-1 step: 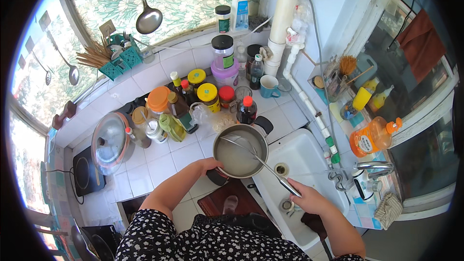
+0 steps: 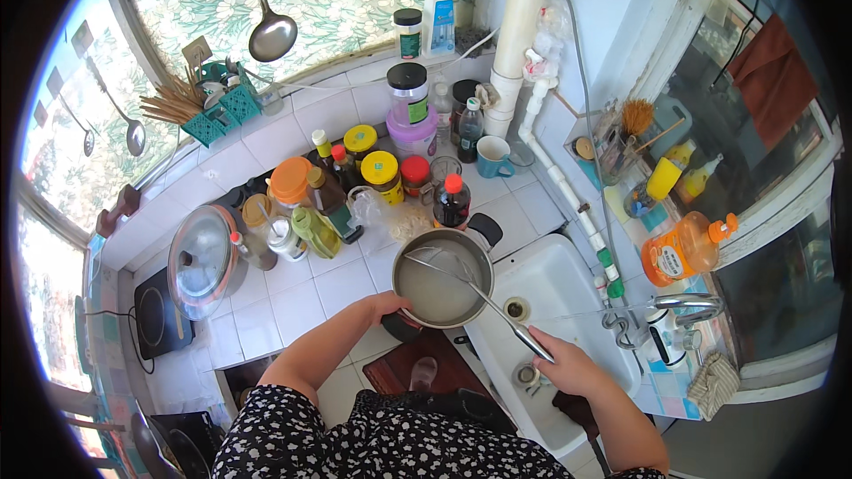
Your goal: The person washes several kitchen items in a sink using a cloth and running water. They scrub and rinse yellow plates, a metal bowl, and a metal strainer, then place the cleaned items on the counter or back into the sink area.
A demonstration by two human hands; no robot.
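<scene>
A round metal pot (image 2: 486, 288) with cloudy, whitish liquid in it stands over the counter's front edge, left of the sink. My left hand (image 2: 387, 304) is closed on the pot's left side at the rim, just above a dark side handle. My right hand (image 2: 563, 364) wraps round the handle of a long-handled metal utensil (image 2: 515, 326), which slants over the pot's right rim. The utensil's thin-edged head lies partly in the liquid, so its exact shape is hard to make out.
Right of the pot is a white sink (image 2: 568, 302) with a faucet (image 2: 688, 303). Behind it stand a red-capped bottle (image 2: 452, 204), several jars and a blue mug (image 2: 493, 158). A glass-lidded pan (image 2: 202, 262) sits left. An orange pump bottle (image 2: 683, 250) is at right.
</scene>
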